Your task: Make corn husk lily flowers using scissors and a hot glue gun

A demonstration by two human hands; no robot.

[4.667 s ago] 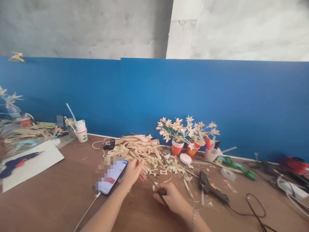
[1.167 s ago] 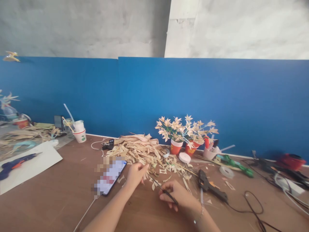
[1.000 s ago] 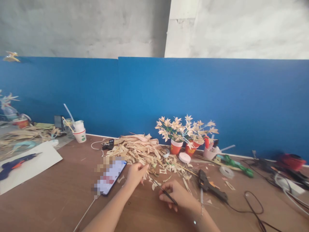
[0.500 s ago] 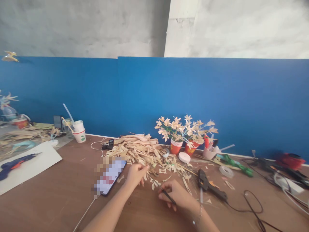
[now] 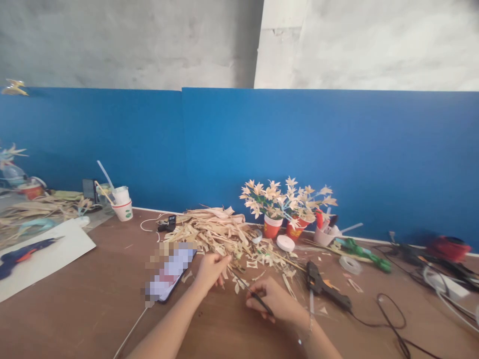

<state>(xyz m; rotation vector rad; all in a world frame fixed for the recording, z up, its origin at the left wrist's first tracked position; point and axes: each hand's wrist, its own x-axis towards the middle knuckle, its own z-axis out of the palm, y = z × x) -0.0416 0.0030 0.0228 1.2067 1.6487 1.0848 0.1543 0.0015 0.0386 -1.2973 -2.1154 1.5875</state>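
My left hand (image 5: 210,270) is closed in a pinch on a pale straw piece at the near edge of a heap of dried straw strips (image 5: 215,233). Just right of it my right hand (image 5: 275,300) is wrapped round the handles of dark scissors (image 5: 251,293), whose blades point up-left toward the pinched piece. Small cut straw bits (image 5: 258,264) lie scattered on the brown table (image 5: 75,304) around both hands. A phone (image 5: 170,272) with a white cable lies just left of my left hand.
A black glue gun (image 5: 325,289) with its cord lies right of my right hand. Two red cups of straw flowers (image 5: 286,204) stand against the blue wall, with a tape roll (image 5: 351,265), green stems and cables further right. A white board with a blue glue gun (image 5: 22,252) lies far left.
Both hands have stayed almost in place over the last second; since the oldest frame my right hand with the scissors has shifted slightly right, and the left fingers have pinched a straw piece.
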